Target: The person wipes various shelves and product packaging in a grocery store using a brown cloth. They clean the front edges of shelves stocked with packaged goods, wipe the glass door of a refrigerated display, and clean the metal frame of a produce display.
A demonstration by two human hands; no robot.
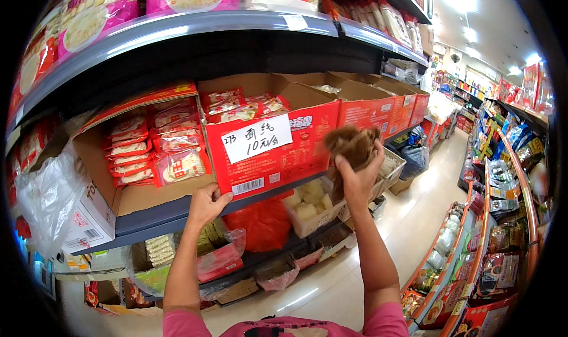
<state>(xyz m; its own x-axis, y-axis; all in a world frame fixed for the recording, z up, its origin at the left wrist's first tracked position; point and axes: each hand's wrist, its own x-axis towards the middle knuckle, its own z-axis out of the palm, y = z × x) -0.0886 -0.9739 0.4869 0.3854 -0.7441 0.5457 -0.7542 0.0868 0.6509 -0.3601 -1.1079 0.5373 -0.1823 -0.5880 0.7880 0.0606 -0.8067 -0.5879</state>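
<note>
My right hand (pixel 360 177) holds a bunched brown cloth (pixel 355 146) in front of the shelf, close to the right end of a red carton (pixel 266 173). At that carton's lower left corner, by the shelf edge, my left hand (pixel 206 206) is closed with its thumb against the front. A white handwritten price card is stuck on the red carton, and red packets (pixel 228 106) of dried noodles fill it. To its left, an open cardboard box (pixel 120 195) lies with its opening facing me. Stacked noodle packets (pixel 177 159) sit inside.
More red cartons (pixel 368 108) continue along the shelf to the right. Below are a red plastic bag (pixel 259 224) and a white basket (pixel 310 219) of pale food. Clear plastic (pixel 49 195) hangs at left. Across the tiled aisle (pixel 439 173) stands another goods rack (pixel 479 239).
</note>
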